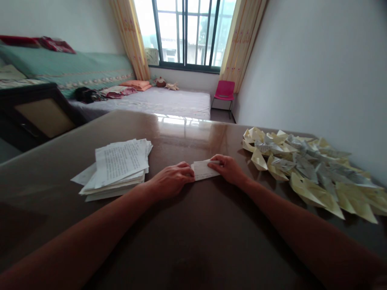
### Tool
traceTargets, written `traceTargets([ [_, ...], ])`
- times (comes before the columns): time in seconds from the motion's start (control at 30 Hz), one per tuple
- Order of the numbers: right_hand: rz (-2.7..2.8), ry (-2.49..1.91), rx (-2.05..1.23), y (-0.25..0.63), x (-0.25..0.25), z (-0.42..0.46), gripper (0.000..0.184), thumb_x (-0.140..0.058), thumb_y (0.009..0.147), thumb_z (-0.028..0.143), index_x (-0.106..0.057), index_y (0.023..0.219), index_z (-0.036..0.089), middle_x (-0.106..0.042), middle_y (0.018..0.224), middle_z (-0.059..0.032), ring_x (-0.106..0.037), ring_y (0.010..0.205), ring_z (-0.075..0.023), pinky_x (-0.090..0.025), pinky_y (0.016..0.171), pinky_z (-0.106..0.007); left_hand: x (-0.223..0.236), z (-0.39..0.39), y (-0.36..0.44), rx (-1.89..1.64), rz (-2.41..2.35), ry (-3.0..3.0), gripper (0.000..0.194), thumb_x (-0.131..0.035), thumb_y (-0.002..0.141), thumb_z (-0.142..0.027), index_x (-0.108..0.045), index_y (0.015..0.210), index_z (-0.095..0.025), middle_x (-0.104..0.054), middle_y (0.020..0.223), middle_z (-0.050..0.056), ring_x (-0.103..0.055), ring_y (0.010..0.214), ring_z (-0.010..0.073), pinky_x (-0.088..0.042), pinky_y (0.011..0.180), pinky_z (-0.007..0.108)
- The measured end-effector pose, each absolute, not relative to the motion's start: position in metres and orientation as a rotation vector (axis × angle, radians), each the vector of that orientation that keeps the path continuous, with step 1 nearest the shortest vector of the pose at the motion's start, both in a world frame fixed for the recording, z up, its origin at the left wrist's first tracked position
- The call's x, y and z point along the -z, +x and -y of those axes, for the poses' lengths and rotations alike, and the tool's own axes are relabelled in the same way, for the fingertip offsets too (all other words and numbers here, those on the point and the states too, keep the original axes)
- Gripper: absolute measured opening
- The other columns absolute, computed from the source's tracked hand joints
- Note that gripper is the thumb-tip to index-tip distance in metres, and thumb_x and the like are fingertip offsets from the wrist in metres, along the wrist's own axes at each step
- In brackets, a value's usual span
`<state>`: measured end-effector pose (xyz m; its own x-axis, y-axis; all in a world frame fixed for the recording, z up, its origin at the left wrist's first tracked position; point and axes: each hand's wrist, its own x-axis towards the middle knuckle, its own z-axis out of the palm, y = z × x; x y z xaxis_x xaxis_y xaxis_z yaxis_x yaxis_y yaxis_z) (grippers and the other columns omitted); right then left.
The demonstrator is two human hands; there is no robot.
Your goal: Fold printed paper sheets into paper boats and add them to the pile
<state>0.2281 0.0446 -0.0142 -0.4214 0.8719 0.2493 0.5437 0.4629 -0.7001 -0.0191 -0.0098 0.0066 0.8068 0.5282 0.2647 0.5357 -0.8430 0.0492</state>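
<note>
A folded sheet of printed paper [203,170] lies between my hands on the brown table. My left hand [173,178] grips its left end with curled fingers. At the other end, my right hand [227,167] pinches the paper between thumb and fingers. To the left of my left hand rests a stack of loose printed sheets [121,163], its edges uneven. Beyond my right hand, several folded paper boats [311,185] crowd together, some cream and some with print. My fingers partly cover both ends of the folded paper.
The glossy brown table [193,241] spreads under my arms. Past its far edge are a bed [181,100], a pink chair [225,90] and a window [186,36]. A dark cabinet [39,108] stands at the left, and a white wall [317,72] runs along the right.
</note>
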Motion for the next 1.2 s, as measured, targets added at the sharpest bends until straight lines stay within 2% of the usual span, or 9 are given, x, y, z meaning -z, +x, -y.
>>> traceTargets([
  [0.23, 2.198, -1.137, -0.496, 0.219, 0.023, -0.047, 0.020, -0.054, 0.088, 0.033, -0.071, 0.091, 0.023, -0.068, 0.089, -0.0023, -0.060, 0.077, -0.0146, -0.042, 0.072, -0.025, -0.011, 0.011, -0.022, 0.327, 0.955, -2.927, 0.032, -0.045, 0.087, -0.013, -0.067, 0.104, -0.027, -0.068, 0.113, -0.003, -0.058, 0.101, 0.0167, -0.051, 0.081, 0.027],
  [0.43, 2.234, -1.279, -0.334, 0.217, 0.024, -0.049, 0.020, -0.054, 0.088, 0.038, -0.067, 0.088, 0.022, -0.066, 0.088, -0.0023, -0.059, 0.075, -0.0151, -0.040, 0.069, -0.025, -0.012, 0.013, -0.021, 0.307, 0.972, -2.899, 0.031, -0.048, 0.085, -0.014, -0.067, 0.104, -0.029, -0.068, 0.112, -0.003, -0.059, 0.100, 0.0158, -0.051, 0.075, 0.025],
  [0.6, 2.278, -1.318, -0.322, 0.216, 0.021, -0.048, 0.022, -0.053, 0.088, 0.041, -0.064, 0.084, 0.023, -0.064, 0.086, -0.0010, -0.057, 0.073, -0.0138, -0.038, 0.067, -0.024, -0.014, 0.013, -0.022, 0.285, 0.978, -2.877, 0.029, -0.049, 0.085, -0.014, -0.067, 0.104, -0.028, -0.068, 0.111, -0.003, -0.060, 0.099, 0.0162, -0.051, 0.074, 0.025],
  [0.73, 2.286, -1.334, -0.306, 0.216, 0.020, -0.048, 0.023, -0.053, 0.088, 0.043, -0.064, 0.084, 0.023, -0.063, 0.084, -0.0001, -0.057, 0.073, -0.0133, -0.037, 0.067, -0.024, -0.013, 0.014, -0.021, 0.382, 1.065, -2.805, 0.024, -0.046, 0.087, -0.016, -0.068, 0.094, -0.023, -0.070, 0.099, 0.002, -0.063, 0.089, 0.0158, -0.052, 0.070, 0.025],
  [0.83, 2.288, -1.330, -0.313, 0.215, 0.021, -0.048, 0.023, -0.052, 0.089, 0.043, -0.064, 0.085, 0.024, -0.063, 0.085, 0.0000, -0.057, 0.073, -0.0131, -0.037, 0.067, -0.024, -0.008, 0.018, -0.012, 0.549, 1.038, -2.756, 0.028, -0.041, 0.090, -0.017, -0.066, 0.105, -0.019, -0.068, 0.109, 0.005, -0.062, 0.101, 0.0177, -0.053, 0.081, 0.028],
  [0.93, 2.284, -1.340, -0.313, 0.215, 0.021, -0.047, 0.023, -0.051, 0.089, 0.042, -0.064, 0.084, 0.024, -0.063, 0.085, -0.0001, -0.057, 0.073, -0.0127, -0.037, 0.067, -0.023, 0.000, 0.023, -0.001, 0.550, 0.965, -2.760, 0.035, -0.041, 0.092, -0.021, -0.057, 0.123, -0.016, -0.061, 0.127, 0.007, -0.053, 0.120, 0.0217, -0.047, 0.100, 0.036],
  [1.03, 2.280, -1.351, -0.302, 0.215, 0.020, -0.047, 0.023, -0.050, 0.089, 0.042, -0.064, 0.085, 0.024, -0.064, 0.087, -0.0005, -0.057, 0.074, -0.0133, -0.037, 0.066, -0.024, 0.007, 0.026, 0.005, 0.459, 1.001, -2.772, 0.037, -0.042, 0.094, -0.029, -0.055, 0.126, -0.017, -0.059, 0.129, 0.008, -0.053, 0.121, 0.0234, -0.045, 0.102, 0.040],
  [1.2, 2.288, -1.343, -0.295, 0.215, 0.019, -0.047, 0.023, -0.050, 0.090, 0.042, -0.064, 0.086, 0.024, -0.064, 0.088, -0.0015, -0.058, 0.075, -0.0142, -0.038, 0.066, -0.024, 0.011, 0.026, 0.005, 0.411, 1.007, -2.783, 0.037, -0.041, 0.095, -0.030, -0.057, 0.124, -0.017, -0.060, 0.129, 0.008, -0.053, 0.121, 0.0235, -0.046, 0.102, 0.040],
])
